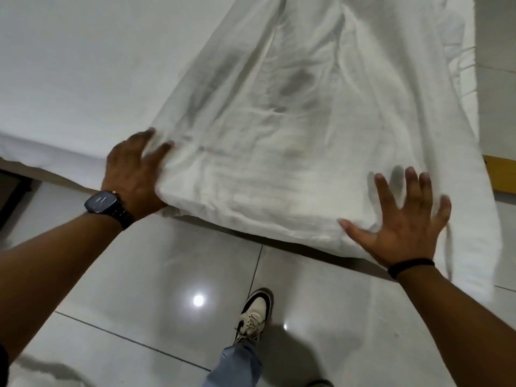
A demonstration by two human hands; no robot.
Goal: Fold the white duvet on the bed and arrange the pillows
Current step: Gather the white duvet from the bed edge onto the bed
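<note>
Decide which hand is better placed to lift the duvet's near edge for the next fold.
Probably left: the left hand already curls around the duvet corner, while the right hand lies flat on top.

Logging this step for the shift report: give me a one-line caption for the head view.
Both hands, left and right, press flat on the folded duvet at the bed edge.

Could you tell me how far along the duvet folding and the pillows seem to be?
Done: the duvet already lies as a long folded strip on the bed. In hand: the left hand and right hand press flat on its near end. Left: any further folds, and the pillows, which are not in view.
</note>
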